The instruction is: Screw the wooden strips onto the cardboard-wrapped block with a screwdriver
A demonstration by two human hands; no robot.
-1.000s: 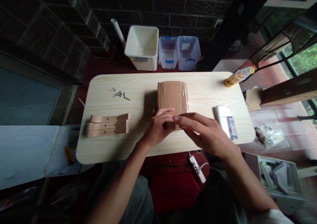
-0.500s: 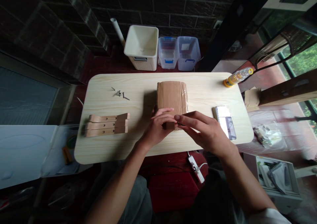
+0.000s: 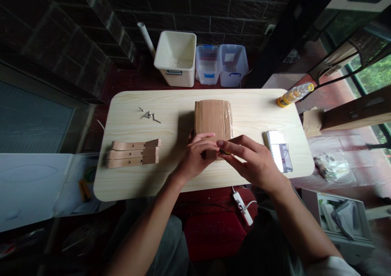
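Note:
My left hand [image 3: 195, 158] is closed round a wooden piece [image 3: 210, 154], held at the near end of a brown cardboard box [image 3: 213, 116]. Its end shows between thumb and fingers; the rest is hidden. Pinched in my right hand [image 3: 255, 158] is a small black-and-yellow tool [image 3: 225, 152], mostly covered by the fingers, so its exact kind is unclear. Both hands' fingertips meet close together over the box's front edge. Several wooden pieces with drilled holes [image 3: 132, 154] lie side by side to the left. Beyond them are several loose metal screws [image 3: 148, 115].
On the table's right [image 3: 244, 117] lies a flat clear-and-white case [image 3: 278, 150]. A plastic bottle with yellow ends [image 3: 295, 95] rests at the far right corner. Behind the table stand a cream bin [image 3: 180, 77] and two clear tubs [image 3: 233, 74]. A power strip [image 3: 242, 209] lies below.
The right fingers have shifted slightly, and more of the tool's yellow part shows. My left hand keeps its grip on the wooden piece.

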